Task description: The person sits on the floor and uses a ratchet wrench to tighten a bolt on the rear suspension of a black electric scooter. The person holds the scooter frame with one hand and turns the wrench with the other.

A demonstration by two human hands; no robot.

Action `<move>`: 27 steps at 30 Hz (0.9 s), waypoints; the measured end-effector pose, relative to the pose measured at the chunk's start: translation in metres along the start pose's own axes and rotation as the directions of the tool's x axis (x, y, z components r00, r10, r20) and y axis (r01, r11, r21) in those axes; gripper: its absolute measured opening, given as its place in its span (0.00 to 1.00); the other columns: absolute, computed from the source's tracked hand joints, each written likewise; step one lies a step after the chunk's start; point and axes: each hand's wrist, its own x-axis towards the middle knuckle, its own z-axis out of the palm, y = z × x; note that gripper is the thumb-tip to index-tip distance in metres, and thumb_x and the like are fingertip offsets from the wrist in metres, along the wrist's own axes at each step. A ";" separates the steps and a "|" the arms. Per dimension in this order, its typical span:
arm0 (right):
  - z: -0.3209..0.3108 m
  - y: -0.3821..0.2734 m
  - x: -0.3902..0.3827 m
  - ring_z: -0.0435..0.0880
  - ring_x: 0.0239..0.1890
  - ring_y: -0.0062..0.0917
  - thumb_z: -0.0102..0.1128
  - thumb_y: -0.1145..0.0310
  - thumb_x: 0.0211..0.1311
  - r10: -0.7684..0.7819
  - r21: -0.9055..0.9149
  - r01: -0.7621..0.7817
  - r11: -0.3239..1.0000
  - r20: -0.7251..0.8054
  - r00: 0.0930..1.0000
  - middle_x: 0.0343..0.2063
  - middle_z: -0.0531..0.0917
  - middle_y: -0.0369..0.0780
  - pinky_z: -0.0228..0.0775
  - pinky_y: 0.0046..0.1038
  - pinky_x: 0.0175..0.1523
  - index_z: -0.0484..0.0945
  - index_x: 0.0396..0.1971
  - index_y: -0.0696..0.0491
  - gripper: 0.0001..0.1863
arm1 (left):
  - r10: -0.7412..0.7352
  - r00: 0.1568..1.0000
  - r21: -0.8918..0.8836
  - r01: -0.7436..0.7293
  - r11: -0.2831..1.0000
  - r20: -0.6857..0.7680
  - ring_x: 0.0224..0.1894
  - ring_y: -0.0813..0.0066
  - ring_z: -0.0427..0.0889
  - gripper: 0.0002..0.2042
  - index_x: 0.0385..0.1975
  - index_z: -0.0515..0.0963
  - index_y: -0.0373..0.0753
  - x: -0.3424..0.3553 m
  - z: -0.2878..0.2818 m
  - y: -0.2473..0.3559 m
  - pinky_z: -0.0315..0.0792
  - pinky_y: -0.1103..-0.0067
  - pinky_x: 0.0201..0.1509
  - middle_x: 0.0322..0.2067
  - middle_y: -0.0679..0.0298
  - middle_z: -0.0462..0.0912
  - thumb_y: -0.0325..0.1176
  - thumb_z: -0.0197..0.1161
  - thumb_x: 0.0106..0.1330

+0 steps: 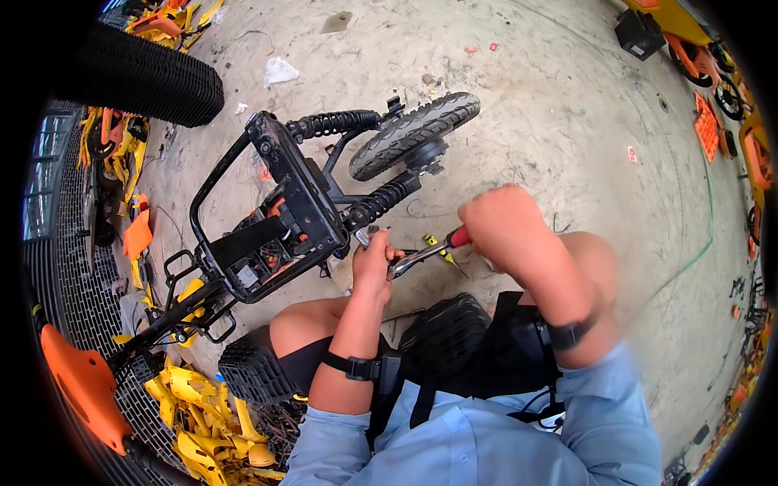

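A ratchet wrench [423, 254] with a red handle runs between my two hands. My right hand [509, 225] is closed in a fist around its handle. My left hand [371, 266] wraps the head end, and a short metal piece, likely a socket extension, sticks out past the thumb toward the frame. That end meets the black vehicle frame [304, 198] near the lower end of the closer coil-spring shock absorber [387, 200]. Whatever it fits onto is hidden by my fingers. The frame lies tipped over, its knobby-tyred wheel [417, 136] still attached.
Orange parts and wiring [279, 235] show inside the frame. A black plastic crate [447, 328] stands by my legs. Yellow body panels [203, 417] pile up at lower left, beside an orange fender [85, 389]. A stack of black baskets [154, 77] lies at upper left. A yellow-black tool [438, 245] rests on the floor.
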 end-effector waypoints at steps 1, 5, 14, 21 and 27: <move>0.010 0.008 0.010 0.87 0.31 0.32 0.65 0.65 0.52 0.011 0.001 -0.011 1.000 0.020 1.000 0.24 0.86 0.38 0.75 0.31 0.35 0.86 0.23 0.49 0.05 | 0.018 1.000 0.010 -0.018 1.000 -0.002 0.25 0.74 0.74 0.12 0.27 0.68 0.42 0.001 0.001 -0.001 0.74 0.75 0.35 0.19 0.68 0.69 0.39 0.61 0.67; 0.033 0.029 0.035 0.87 0.34 0.31 0.67 0.63 0.52 0.047 0.054 -0.058 0.997 0.177 0.983 0.26 0.86 0.39 0.75 0.31 0.35 0.86 0.24 0.49 0.06 | 0.037 0.999 0.088 -0.038 0.995 0.010 0.26 0.75 0.75 0.11 0.28 0.70 0.42 0.005 0.004 0.001 0.73 0.76 0.35 0.19 0.70 0.69 0.39 0.61 0.68; -0.017 -0.034 -0.033 0.87 0.30 0.31 0.64 0.65 0.52 -0.137 -0.035 0.134 0.990 -0.133 0.982 0.22 0.86 0.39 0.74 0.32 0.34 0.85 0.22 0.49 0.06 | 0.025 1.000 0.151 -0.024 0.988 -0.005 0.25 0.77 0.74 0.11 0.27 0.69 0.44 -0.001 -0.003 0.004 0.71 0.77 0.30 0.18 0.71 0.67 0.40 0.60 0.69; 0.000 0.002 -0.002 0.86 0.31 0.32 0.65 0.64 0.52 -0.045 0.041 0.045 0.998 0.000 0.999 0.24 0.86 0.38 0.72 0.32 0.40 0.85 0.22 0.48 0.06 | 0.043 0.999 0.090 -0.044 0.995 0.011 0.25 0.76 0.73 0.12 0.28 0.69 0.43 -0.001 0.000 0.004 0.73 0.77 0.34 0.18 0.70 0.67 0.40 0.61 0.69; 0.028 0.017 0.027 0.85 0.34 0.31 0.68 0.66 0.49 0.043 0.047 -0.051 0.998 0.153 0.987 0.26 0.86 0.38 0.71 0.30 0.46 0.86 0.23 0.47 0.03 | 0.108 0.994 0.120 -0.108 0.987 0.013 0.25 0.75 0.74 0.12 0.29 0.69 0.41 0.003 0.003 0.001 0.74 0.75 0.34 0.18 0.69 0.68 0.40 0.61 0.69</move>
